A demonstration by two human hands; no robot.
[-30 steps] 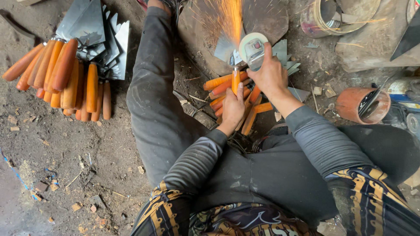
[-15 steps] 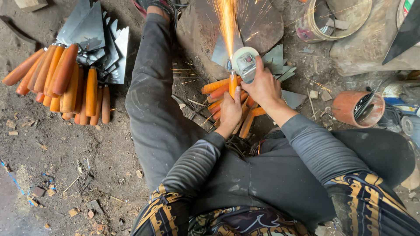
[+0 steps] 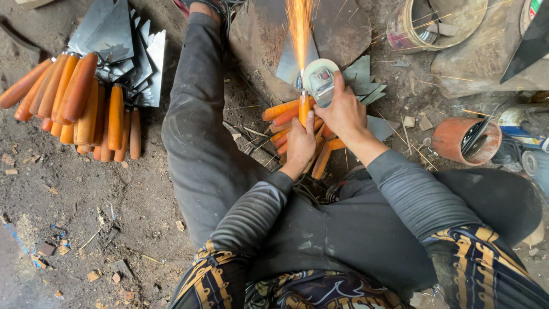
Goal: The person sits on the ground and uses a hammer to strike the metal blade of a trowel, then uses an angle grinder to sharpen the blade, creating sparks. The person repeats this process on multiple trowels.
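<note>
— Between the knees, what was being worked?

— A trowel-like tool with an orange wooden handle (image 3: 304, 109) and a grey metal blade (image 3: 289, 64). The left hand (image 3: 300, 143) was wrapped tight round the lower part of that handle. The right hand (image 3: 342, 111) was clamped on a small angle grinder (image 3: 320, 80), whose disc met the tool just where the handle joins the blade.

— How did the tool lie?

— Its long axis ran almost straight away from the person, handle end near the body, blade pointing up the view onto a flat stone (image 3: 343, 28). A stream of sparks (image 3: 298, 26) shot off in the same direction, away from the body.

— And around it?

— Under both hands lay a loose heap of like tools (image 3: 280, 114), orange handles fanned toward the left and the body, grey blades poking out to the right beside the grinder. Well apart, on the dirt floor (image 3: 86, 200) at the far left, a second bunch of tools (image 3: 86, 103) lay with handles pointing down-left and blades stacked up-right. A rusty tin (image 3: 457, 140) sat on the right.
</note>
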